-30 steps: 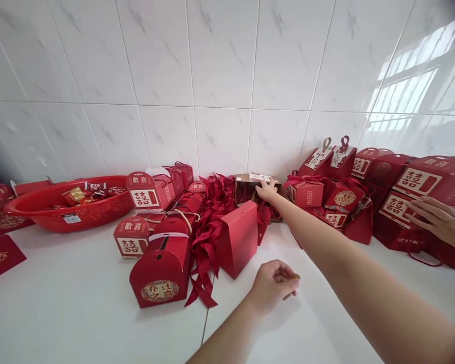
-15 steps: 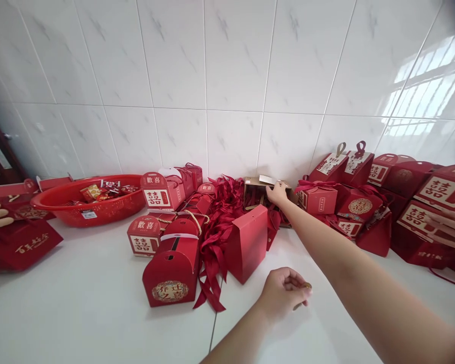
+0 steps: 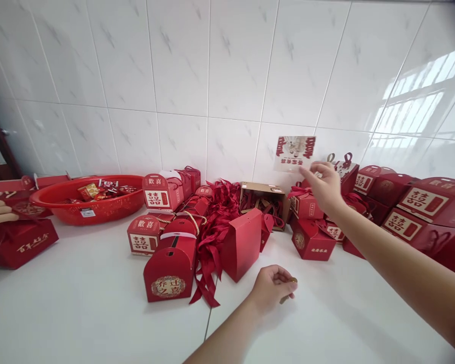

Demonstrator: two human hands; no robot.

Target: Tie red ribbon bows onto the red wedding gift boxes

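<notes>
Above and right of the cardboard box [image 3: 287,208], my right hand [image 3: 324,187] pinched a printed card [image 3: 294,151] by its lower corner, a sensible grip on something seemingly light and creasable. Before the box, my left hand's [image 3: 275,288] fingers pinched a small gold-coloured piece [image 3: 294,280].

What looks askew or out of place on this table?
The ribbons: they lie in a loose tangle between the boxes, with tails trailing onto the table. I see nothing plainly spilled or damaged.
</notes>
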